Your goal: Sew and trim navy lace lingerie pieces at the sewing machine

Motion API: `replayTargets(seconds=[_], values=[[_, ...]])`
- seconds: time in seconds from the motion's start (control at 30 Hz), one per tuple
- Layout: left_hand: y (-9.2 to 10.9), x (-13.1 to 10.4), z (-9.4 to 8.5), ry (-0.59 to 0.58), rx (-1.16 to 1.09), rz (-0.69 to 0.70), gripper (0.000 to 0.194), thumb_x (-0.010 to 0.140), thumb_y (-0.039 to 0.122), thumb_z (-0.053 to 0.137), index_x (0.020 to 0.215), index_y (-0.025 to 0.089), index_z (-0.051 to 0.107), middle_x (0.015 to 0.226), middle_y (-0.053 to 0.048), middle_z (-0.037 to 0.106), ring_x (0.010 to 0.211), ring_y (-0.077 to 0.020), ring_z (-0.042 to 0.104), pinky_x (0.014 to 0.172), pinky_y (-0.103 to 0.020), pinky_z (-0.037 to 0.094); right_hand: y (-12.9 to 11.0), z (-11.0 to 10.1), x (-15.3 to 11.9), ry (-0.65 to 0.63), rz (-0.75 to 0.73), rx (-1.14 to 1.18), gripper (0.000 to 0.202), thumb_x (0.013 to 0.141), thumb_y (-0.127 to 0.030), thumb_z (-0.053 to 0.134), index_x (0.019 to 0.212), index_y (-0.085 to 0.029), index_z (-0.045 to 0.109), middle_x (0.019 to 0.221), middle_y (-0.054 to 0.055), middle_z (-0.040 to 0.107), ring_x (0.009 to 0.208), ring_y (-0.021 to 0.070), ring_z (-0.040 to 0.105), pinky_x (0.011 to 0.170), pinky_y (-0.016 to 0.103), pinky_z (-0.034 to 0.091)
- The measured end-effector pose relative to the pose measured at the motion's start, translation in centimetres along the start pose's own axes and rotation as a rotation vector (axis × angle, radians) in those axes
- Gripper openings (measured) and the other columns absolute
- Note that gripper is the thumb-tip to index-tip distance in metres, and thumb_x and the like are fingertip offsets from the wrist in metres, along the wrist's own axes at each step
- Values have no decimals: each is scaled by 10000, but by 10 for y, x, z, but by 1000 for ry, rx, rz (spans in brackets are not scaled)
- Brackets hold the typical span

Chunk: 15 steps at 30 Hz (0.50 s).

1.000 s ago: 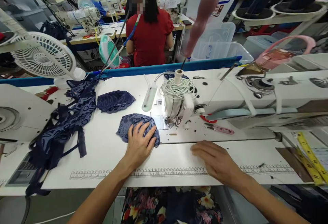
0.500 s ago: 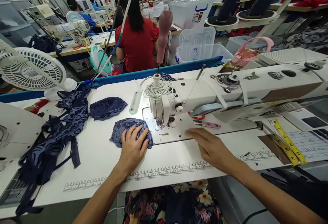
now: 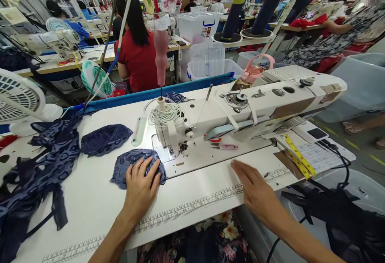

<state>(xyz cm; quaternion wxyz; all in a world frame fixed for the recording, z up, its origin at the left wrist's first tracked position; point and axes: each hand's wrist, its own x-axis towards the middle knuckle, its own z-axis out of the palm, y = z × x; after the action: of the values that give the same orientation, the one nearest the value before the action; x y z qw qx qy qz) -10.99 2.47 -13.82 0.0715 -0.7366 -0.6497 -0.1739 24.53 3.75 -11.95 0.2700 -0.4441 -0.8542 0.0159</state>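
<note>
My left hand (image 3: pixel 141 182) lies with fingers spread on a dark blue lace piece (image 3: pixel 122 168), left of the sewing machine's needle area (image 3: pixel 174 150). A second lace piece (image 3: pixel 105 139) rests flat behind it. My right hand (image 3: pixel 251 182) hovers over or rests on the front of the white table (image 3: pixel 204 182), near the printed ruler. Its fingers are extended close together and hold nothing visible. Small pink thread snips (image 3: pixel 227 146) lie on the machine bed, between the needle area and the machine's right end.
Dark blue lace garments (image 3: pixel 57 154) heap at the left beside a white fan (image 3: pixel 21 98). Yellow measuring tape (image 3: pixel 299 156) and papers lie at the right. Black straps (image 3: pixel 337 211) hang over a clear bin. A person in red (image 3: pixel 136 58) sits beyond the table.
The view has swung to the right, showing more bins and another person there. My right hand has moved away from the needle area; my left hand stays on the lace piece.
</note>
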Motion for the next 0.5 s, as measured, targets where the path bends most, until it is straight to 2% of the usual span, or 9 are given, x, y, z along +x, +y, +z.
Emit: replayTargets(seconds=[0.03,0.07,0.1,0.13,0.2,0.27,0.37,0.43,0.5], values=[[0,0,0,-8,-2,2,370,978,276,445,1323,243,575,1354,-104,570,1280,-319,461,1076,-565,280,0,1,-6,6,-55,-2,664,722,62,338,1322,-145,536,1273,154,605,1214,246,542,976,424,514],[0,0,0,-15,-2,3,372,978,273,445,1326,245,574,1355,-102,570,1282,-318,460,1078,-562,279,-5,2,-10,-49,-139,77,652,730,65,339,1301,-170,551,1239,127,630,1195,225,557,977,388,513],[0,0,0,-21,1,0,373,978,271,447,1328,247,572,1357,-100,568,1286,-318,457,1080,-560,277,-13,2,-14,-119,-272,218,609,744,52,353,1251,-197,579,1158,95,668,1130,202,594,954,348,522],[1,-1,-1,-24,7,-6,375,977,271,448,1330,247,571,1359,-99,567,1288,-318,455,1082,-558,276,-23,1,-15,-174,-336,357,552,763,38,368,1197,-214,596,1088,79,687,1052,184,623,907,314,534],[1,0,-3,-29,24,-23,377,979,274,446,1335,248,566,1364,-99,564,1295,-315,450,1086,-552,275,-40,-2,-16,-177,-312,560,479,788,36,371,1135,-211,591,1009,77,690,928,165,641,793,276,539],[1,0,-4,-40,37,-25,378,983,276,439,1341,252,559,1371,-96,559,1304,-307,445,1092,-541,273,-46,-6,-19,-163,-216,665,408,796,40,372,1040,-206,587,924,69,680,814,152,629,690,260,511],[0,2,-4,-48,42,-2,370,984,283,444,1335,261,559,1367,-90,564,1304,-295,452,1093,-527,282,-28,-7,-41,-278,-94,716,264,780,-23,407,792,-222,580,706,23,637,648,148,582,584,267,443],[0,2,-2,-10,45,12,352,975,293,466,1305,253,582,1342,-97,581,1273,-302,484,1076,-523,311,-7,-8,-75,-332,140,688,230,738,-80,419,638,-226,567,587,10,597,585,157,568,554,277,416],[0,2,1,53,46,27,335,961,305,491,1266,232,608,1308,-114,600,1232,-318,519,1046,-522,354,11,-12,-123,-289,432,612,241,673,-79,410,550,-222,560,526,2,580,507,146,551,508,265,394]])
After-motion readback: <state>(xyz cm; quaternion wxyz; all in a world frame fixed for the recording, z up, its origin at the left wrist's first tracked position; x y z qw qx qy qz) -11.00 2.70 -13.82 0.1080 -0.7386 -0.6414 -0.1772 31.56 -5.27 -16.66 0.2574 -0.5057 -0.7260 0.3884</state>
